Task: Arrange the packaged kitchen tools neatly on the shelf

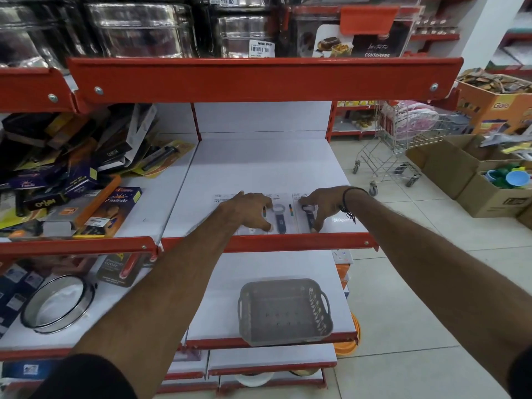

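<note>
Smooth matt white shelf board (259, 168), glossy red painted metal lip (267, 243); carded openers (280, 218) under clear shiny plastic, grey matt plastic basket (285, 311), brown cardboard boxes (449, 165)

A grey perforated plastic basket with two handles (285, 311) sits on the white shelf board, its front edge reaching the red lip. Left of this basket, on the neighbouring board, lies a round glass lid with a dark rim (57, 303). Up and left of the basket, beyond the lid, an orange and blue printed carton (110, 211) lies flat on the higher level. Far above the basket, on the top shelf, stand clear plastic containers wrapped in film (138, 30). Right of the basket and farther back, a wire shopping trolley (403, 145) stands on the pale tiled floor, with open brown cardboard boxes (472, 174) beside it.
</note>
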{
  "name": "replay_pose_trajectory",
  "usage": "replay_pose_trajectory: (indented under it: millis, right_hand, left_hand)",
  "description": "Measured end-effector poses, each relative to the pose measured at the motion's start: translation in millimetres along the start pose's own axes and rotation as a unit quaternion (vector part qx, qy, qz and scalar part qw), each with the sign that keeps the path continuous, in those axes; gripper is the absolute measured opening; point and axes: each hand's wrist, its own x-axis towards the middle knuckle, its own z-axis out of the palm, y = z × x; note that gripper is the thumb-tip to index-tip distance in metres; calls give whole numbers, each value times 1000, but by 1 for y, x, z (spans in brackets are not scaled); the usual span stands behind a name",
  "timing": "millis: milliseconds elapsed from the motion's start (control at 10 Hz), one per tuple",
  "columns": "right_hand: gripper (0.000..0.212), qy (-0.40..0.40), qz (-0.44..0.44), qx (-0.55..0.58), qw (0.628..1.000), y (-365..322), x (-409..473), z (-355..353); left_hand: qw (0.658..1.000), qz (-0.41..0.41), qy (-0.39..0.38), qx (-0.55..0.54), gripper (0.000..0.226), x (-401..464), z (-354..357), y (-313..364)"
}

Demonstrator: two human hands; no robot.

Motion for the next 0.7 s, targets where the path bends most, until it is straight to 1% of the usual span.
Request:
replay_pose_trajectory:
  millis: [200, 400, 500, 600, 700]
  right_hand:
    - [90, 1, -17, -7, 1000, -10, 6, 1]
    - [90, 5, -8, -2, 1000, -13, 3, 0]
    - [92, 7, 8, 13, 1000, -16, -1, 2]
    - [96, 26, 11, 46, 999, -19, -10, 3]
    - [83, 116, 0, 57, 992, -33, -31, 3]
  left_hand:
    - [1000, 0, 2, -2, 69, 1, 3, -1]
    - [1000, -11, -5, -3, 71, 0, 1, 3]
    - [1000, -14, -20, 1, 72, -2, -1, 5]
    - [999, -21, -35, 7, 71, -5, 1, 4]
    - [1000, -23, -1, 5, 64, -17, 8, 5]
